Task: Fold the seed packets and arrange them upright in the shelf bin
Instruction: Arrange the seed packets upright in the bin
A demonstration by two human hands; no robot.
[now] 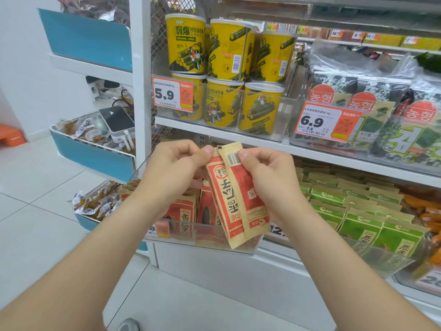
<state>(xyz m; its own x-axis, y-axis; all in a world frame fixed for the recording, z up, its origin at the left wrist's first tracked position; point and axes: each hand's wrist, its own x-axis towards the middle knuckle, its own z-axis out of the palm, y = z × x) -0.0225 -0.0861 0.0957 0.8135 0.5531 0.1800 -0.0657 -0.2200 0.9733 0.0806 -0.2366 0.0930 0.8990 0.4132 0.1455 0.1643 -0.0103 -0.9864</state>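
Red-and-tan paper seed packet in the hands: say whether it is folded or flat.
Folded lengthwise: the red-and-tan paper seed packet shows its barcoded back flap lying over the printed front.

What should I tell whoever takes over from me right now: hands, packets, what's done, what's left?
Left hand: pinches the packet at its top left edge.
Right hand: grips the packet's right side, thumb on the barcode.
Packet: held above the bin, right side folded lengthwise over the front, not yet in.
Done: several red packets stand upright in the bin.
Left: finish the fold and stand this packet beside them.
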